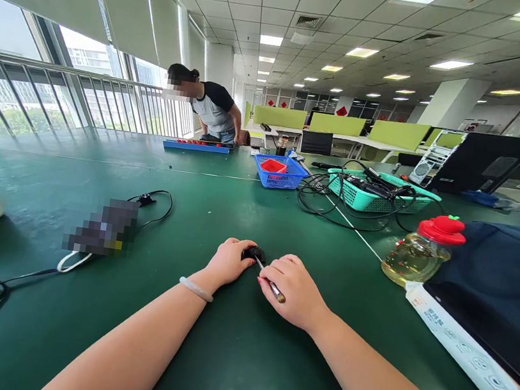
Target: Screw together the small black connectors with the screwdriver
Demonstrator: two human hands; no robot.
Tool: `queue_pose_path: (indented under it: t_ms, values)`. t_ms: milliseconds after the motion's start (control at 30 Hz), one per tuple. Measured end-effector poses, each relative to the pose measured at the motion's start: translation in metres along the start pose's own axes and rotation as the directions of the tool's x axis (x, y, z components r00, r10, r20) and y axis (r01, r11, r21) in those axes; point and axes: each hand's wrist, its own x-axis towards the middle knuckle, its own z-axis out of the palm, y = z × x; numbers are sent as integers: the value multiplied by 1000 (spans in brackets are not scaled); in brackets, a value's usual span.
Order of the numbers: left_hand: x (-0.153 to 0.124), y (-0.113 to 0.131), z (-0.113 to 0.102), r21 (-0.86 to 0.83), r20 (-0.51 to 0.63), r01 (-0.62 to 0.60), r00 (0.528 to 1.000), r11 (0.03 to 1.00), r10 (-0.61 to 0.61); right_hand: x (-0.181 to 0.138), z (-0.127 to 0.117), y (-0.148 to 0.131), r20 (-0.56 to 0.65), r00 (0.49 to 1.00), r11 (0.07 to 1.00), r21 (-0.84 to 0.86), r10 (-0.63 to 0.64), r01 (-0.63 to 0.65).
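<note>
In the middle of the green table [218, 215], my left hand [230, 262] grips a small black object [254, 253] between thumb and fingers. What kind of object it is, I cannot make out. Fingers closed, my right hand [292, 293] holds a slim pen-like metal tool [274, 289] with a brownish butt end towards me. The tool's thin front end points at the black object and appears to touch it. Both hands are low, close to the tabletop. A pale bracelet [196, 289] circles my left wrist.
At right are a red-lidded bottle [418, 259], a dark phone [483, 330] on a white packet and a dark blue bag [511, 269]. Further back stand a blue basket [279, 178] and a green basket [365, 200] of cables. A person [214, 108] leans over the far edge.
</note>
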Motion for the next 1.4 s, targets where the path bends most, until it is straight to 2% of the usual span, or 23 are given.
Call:
queue_pose_path:
  t_ms: [167, 400, 867, 1200, 1300, 1400]
  values:
    - [0, 1, -1, -4, 3, 8, 1000, 1000, -8, 1, 0, 0, 6, 1000, 1000, -23, -11, 11]
    - [0, 1, -2, -7, 11, 10, 1000, 1000, -10, 1, 1, -4, 116, 992, 997, -59, -41, 48]
    - [0, 1, -2, -19, 8, 25, 1000, 999, -25, 0, 3, -4, 84, 996, 998, -64, -22, 27]
    - [0, 0, 0, -20, -1, 23, 1000, 1000, -23, -2, 15, -11, 136, 991, 996, -88, -3, 15]
    - [0, -1, 0, -16, -6, 19, 1000, 1000, -19, 0, 15, -11, 107, 994, 998, -66, 2, 5]
    - [0, -1, 1, -18, -8, 8, 1000, 1000, -8, 1, 9, -6, 33, 998, 998, 10, 58, -58]
